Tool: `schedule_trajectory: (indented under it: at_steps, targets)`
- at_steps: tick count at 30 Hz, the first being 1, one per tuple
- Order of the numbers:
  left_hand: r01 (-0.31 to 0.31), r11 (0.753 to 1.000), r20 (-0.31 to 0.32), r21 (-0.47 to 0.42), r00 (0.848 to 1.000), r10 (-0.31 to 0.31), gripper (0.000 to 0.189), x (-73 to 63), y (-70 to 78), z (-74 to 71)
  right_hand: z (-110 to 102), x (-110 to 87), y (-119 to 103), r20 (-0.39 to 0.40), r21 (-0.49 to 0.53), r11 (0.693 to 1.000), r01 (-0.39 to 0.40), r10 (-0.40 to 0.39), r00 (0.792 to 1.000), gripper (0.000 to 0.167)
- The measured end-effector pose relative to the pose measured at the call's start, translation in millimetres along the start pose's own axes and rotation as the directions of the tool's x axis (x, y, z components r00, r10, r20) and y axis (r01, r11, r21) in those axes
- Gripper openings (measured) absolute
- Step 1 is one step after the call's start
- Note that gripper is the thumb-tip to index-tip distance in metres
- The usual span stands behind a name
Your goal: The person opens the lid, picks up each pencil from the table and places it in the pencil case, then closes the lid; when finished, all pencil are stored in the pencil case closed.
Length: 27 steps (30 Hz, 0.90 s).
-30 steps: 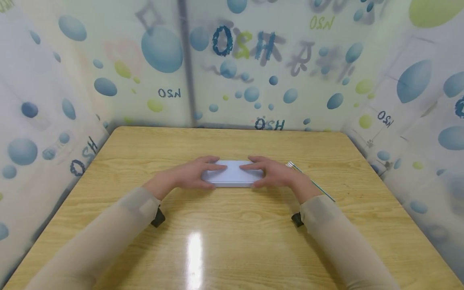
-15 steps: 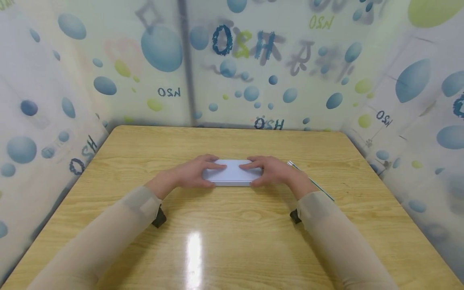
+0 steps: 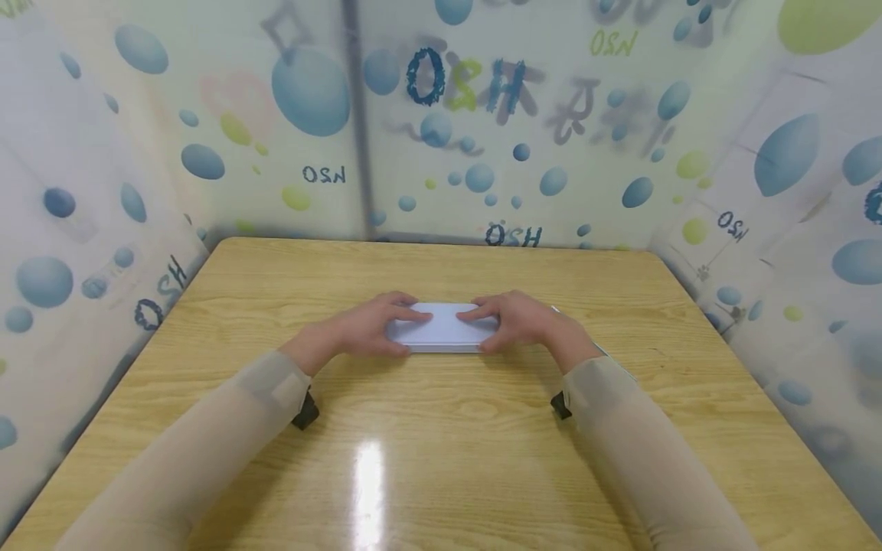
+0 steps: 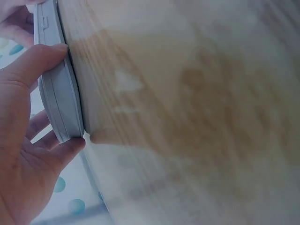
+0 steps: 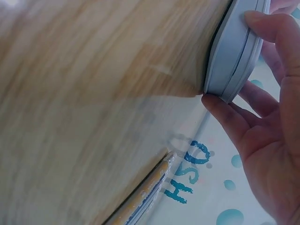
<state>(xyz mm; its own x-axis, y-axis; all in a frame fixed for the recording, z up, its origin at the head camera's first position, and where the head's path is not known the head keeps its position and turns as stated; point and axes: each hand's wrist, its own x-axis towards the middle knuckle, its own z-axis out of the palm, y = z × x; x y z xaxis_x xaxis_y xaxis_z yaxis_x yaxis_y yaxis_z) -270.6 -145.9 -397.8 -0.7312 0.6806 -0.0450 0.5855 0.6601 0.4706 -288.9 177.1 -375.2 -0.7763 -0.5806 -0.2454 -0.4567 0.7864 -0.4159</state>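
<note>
A pale blue-white pencil case with rounded corners lies on the wooden table, long side toward me. My left hand grips its left end: thumb on the near side, fingers over the top and far side. Its right end is held the same way by my right hand. In the left wrist view a seam and a small latch show along the case. The right wrist view shows the thumb at the seam of the case and fingers round its end.
Several slim pencils lie on the table to the right of the case, partly hidden behind my right wrist in the head view. Printed curtains or walls enclose the table's back and sides.
My right hand and wrist have shifted slightly, covering more of the pencils in the head view. Both hands keep their grip and the case stays almost in place.
</note>
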Motion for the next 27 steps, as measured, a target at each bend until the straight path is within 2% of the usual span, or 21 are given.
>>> schedule_trajectory:
  at_steps: [8, 12, 15, 22, 27]
  targets:
    - [-0.001, 1.000, 0.000, 0.013, 1.000, 0.001, 0.067, 0.8, 0.1, -3.9, -3.0, -0.9, 0.4, 0.006, 0.065, 0.998, -0.025, 0.025, 1.000, 0.064]
    - [0.004, 1.000, 0.001, 0.008, 1.000, -0.004, 0.068, 1.1, -1.9, -3.0, 3.0, -0.9, 3.8, -0.002, 0.068, 0.998, 0.012, -0.012, 1.000, 0.063]
    - [-0.016, 1.000, -0.005, -0.012, 1.000, 0.016, 0.068, -0.5, -3.8, -1.6, 7.2, -1.8, 6.1, 0.001, 0.072, 0.997, 0.033, -0.033, 0.999, 0.064]
    - [-0.068, 0.997, -0.031, -0.028, 0.997, 0.067, 0.060, -11.2, -16.1, -2.1, 9.2, -5.6, 5.7, 0.016, 0.081, 0.996, 0.023, -0.024, 1.000, 0.064]
    - [-0.090, 0.996, -0.066, -0.028, 0.994, 0.088, 0.049, -20.3, -16.2, -8.9, 6.6, -9.7, 7.1, 0.001, 0.091, 0.996, 0.013, -0.013, 1.000, 0.062]
